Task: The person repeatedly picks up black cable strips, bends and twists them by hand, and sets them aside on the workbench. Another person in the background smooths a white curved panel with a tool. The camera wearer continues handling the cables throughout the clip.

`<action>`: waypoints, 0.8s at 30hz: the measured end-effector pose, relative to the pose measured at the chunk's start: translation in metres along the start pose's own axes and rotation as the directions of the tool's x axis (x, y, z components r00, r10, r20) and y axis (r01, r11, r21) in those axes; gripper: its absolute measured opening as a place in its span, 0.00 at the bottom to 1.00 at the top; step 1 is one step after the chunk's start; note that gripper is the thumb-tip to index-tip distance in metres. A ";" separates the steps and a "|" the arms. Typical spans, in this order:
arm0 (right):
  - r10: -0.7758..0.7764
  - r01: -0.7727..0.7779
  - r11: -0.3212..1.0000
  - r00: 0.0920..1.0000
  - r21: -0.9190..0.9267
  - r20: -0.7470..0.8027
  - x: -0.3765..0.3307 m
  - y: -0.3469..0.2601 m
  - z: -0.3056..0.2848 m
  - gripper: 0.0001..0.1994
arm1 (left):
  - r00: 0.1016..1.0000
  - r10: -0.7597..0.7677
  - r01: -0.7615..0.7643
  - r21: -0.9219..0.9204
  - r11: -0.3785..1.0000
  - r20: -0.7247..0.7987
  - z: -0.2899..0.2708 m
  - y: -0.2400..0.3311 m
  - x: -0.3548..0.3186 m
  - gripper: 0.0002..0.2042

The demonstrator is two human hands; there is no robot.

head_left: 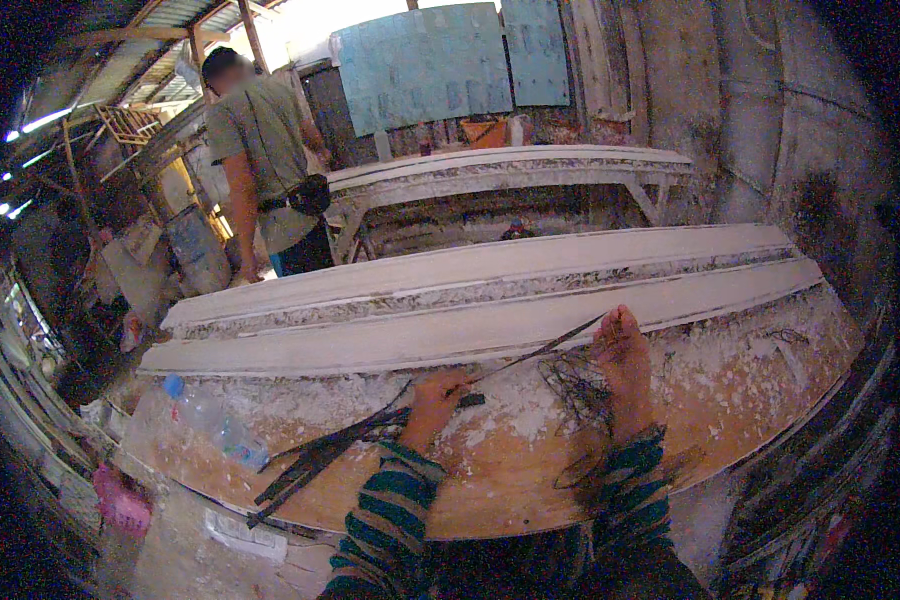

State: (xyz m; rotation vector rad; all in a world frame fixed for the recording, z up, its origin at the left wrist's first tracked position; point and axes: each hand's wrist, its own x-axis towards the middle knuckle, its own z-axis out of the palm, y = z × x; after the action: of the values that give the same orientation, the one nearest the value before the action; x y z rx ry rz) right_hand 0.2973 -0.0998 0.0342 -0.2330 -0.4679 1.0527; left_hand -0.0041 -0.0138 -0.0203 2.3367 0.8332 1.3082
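Note:
A thin dark strip [545, 350] runs slantwise between my two hands, rising to the right. Its near end is pinched in the fingers of my left hand [436, 402]. The upper end lies in the closed fingers of my right hand [622, 362], held above the edge of the near white plank [400, 333]. Several wider dark strips [320, 460] lie in a loose pile beside and under my left hand. Next to my right wrist is a tangle of fine black strands [578, 392], partly hidden by that arm.
White powder and flakes cover much of the wooden table [490, 500]. A clear plastic bottle [205, 410] with a blue cap lies at the left. Behind the far white plank [510, 252], a person [270, 150] stands beside another long bench [530, 160]. A pink bag [122, 498] sits lower left.

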 end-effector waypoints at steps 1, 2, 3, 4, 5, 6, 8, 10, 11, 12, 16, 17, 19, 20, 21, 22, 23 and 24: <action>-0.007 0.010 0.999 0.998 0.042 -0.056 0.000 -0.001 0.000 0.08 | 1.000 -0.008 0.008 0.006 1.000 0.028 -0.001 0.002 0.001 0.09; 0.030 -0.033 0.996 0.999 0.086 0.028 0.000 -0.006 -0.001 0.09 | 0.998 -0.017 0.016 0.013 1.000 0.055 -0.002 0.003 0.001 0.09; 0.066 -0.080 0.989 0.991 0.127 0.114 0.000 -0.010 -0.001 0.09 | 0.996 -0.027 0.026 0.020 0.999 0.081 -0.003 0.004 0.002 0.09; 0.098 -0.132 0.978 0.975 0.163 0.201 0.000 -0.010 -0.001 0.10 | 0.991 -0.080 0.079 0.017 0.997 0.107 -0.004 0.005 0.002 0.09; 0.047 -0.074 0.983 0.986 0.166 0.162 0.000 -0.009 -0.002 0.11 | 0.982 -0.133 0.132 0.015 0.991 0.131 -0.004 0.006 0.001 0.09; -0.005 -0.016 0.986 0.992 0.167 0.122 -0.001 -0.009 -0.002 0.11 | 0.971 -0.183 0.183 0.014 0.983 0.156 -0.004 0.006 0.001 0.09; -0.067 0.054 0.983 0.996 0.177 0.066 0.000 -0.005 -0.003 0.12 | 0.985 -0.140 0.140 0.005 0.990 0.100 -0.002 0.004 -0.001 0.09; -0.082 0.074 0.977 0.996 0.201 0.032 0.003 -0.002 -0.004 0.12 | 0.985 -0.165 0.166 -0.027 0.986 0.048 0.002 0.002 -0.002 0.10; -0.071 0.063 0.989 0.996 0.134 0.058 0.004 0.000 -0.004 0.12 | 0.977 -0.211 0.212 -0.056 0.976 0.025 0.005 0.002 -0.001 0.10; -0.060 0.054 0.996 0.995 0.066 0.084 0.004 0.003 -0.003 0.13 | 0.966 -0.257 0.256 -0.086 0.963 0.003 0.007 0.002 -0.001 0.11; 0.041 -0.007 0.927 0.996 -0.375 0.084 -0.009 0.023 0.012 0.16 | 0.845 -0.517 0.519 -0.439 0.734 0.134 0.011 0.011 0.000 0.12; 0.096 -0.061 0.854 0.995 -0.516 0.041 -0.014 0.032 0.017 0.17 | 0.816 -0.562 0.533 -0.556 0.638 0.136 0.016 0.018 -0.001 0.11; 0.180 -0.171 0.642 0.981 -0.748 -0.069 -0.024 0.048 0.026 0.17 | 0.772 -0.606 0.555 -0.670 0.493 0.194 0.017 0.028 0.000 0.10; 0.239 -0.196 0.636 0.970 -0.746 -0.052 -0.027 0.056 0.030 0.17 | 0.759 -0.605 0.579 -0.676 0.456 0.241 0.016 0.032 0.001 0.09; 0.295 -0.221 0.630 0.955 -0.745 -0.034 -0.029 0.065 0.033 0.16 | 0.745 -0.602 0.602 -0.680 0.420 0.288 0.015 0.035 0.002 0.09; 0.350 -0.245 0.623 0.937 -0.743 -0.015 -0.031 0.071 0.035 0.15 | 0.752 -0.594 0.582 -0.710 0.397 0.284 0.015 0.038 0.002 0.09; 0.368 -0.250 0.588 0.930 -0.769 -0.021 -0.033 0.075 0.035 0.14 | 0.759 -0.588 0.561 -0.738 0.374 0.279 0.015 0.041 0.001 0.09; 0.384 -0.255 0.553 0.923 -0.793 -0.029 -0.035 0.078 0.035 0.13 | 0.766 -0.581 0.540 -0.765 0.350 0.275 0.015 0.043 0.001 0.09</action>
State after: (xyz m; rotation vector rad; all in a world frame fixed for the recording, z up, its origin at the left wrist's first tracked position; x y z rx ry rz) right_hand 0.2055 -0.0944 0.0246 -1.0836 -1.0585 1.1692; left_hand 0.0233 -0.0463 -0.0039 1.1027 0.7108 1.0676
